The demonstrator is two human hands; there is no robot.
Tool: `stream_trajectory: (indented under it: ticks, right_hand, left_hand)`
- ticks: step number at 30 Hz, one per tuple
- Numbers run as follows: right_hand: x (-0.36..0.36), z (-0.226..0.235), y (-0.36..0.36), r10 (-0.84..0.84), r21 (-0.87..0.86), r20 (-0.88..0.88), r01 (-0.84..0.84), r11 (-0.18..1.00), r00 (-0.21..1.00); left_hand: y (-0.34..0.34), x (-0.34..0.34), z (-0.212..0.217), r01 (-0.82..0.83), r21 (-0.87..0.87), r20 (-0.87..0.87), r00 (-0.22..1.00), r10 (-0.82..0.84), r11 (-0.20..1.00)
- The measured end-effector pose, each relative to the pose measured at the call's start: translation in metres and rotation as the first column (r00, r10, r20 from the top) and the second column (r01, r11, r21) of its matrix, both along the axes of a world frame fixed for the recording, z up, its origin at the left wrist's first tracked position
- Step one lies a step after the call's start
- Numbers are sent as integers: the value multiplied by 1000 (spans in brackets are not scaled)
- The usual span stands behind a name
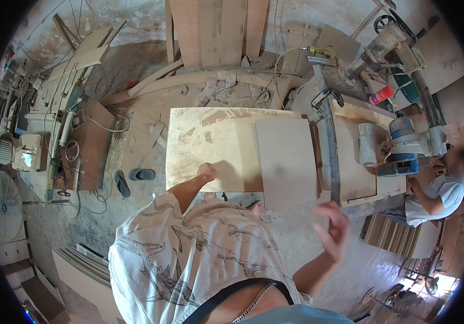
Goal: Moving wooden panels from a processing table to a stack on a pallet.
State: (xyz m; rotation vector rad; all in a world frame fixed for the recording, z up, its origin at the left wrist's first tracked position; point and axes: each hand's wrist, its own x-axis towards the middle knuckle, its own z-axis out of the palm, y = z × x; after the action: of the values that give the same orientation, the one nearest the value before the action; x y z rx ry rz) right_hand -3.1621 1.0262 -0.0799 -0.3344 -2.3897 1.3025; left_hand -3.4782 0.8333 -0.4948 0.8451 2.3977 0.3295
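In front of me is a large pale board (216, 135) with darker, patchy smears along its far side. A smooth greyish-beige panel (287, 162) overlies its right end and reaches past the near edge. My left hand (206, 171) is closed over the near middle of the pale board and casts a shadow on it. Whatever those fingers hold, if anything, is hidden. My right hand (333, 229) is raised off to the near right of the panel, slightly blurred, with nothing in it and its thumb and fingers apart.
A bench machine with a blue motor (402, 129) stands at the right, where a person in a white shirt (439, 200) works. Stacked boards (391, 235) lie near that person. Sandals (142, 174) lie on the floor at left. Tall planks (216, 32) lean on the back wall.
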Motion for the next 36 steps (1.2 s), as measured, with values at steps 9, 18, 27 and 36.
stream_trajectory:
  ticks: [9, 18, 27, 36]
  right_hand:
    - [1, 86, -36, 445, -110, -595, -616, 780, 669]
    - [54, 68, -27, 374, -197, -630, -605, 772, 681]
    - [118, 50, -7, 296, -283, -673, -606, 744, 678]
    - [115, -18, 14, -405, -491, -437, 164, 856, 804]
  left_hand:
    - [-7, 0, 2, -77, -60, 144, 986, 85, 995]
    - [54, 8, 35, 32, 27, 175, 984, -36, 999]
    - [133, 41, 73, 82, 173, 274, 953, -128, 982]
    - [268, 93, 135, -267, 349, 852, 489, -185, 899]
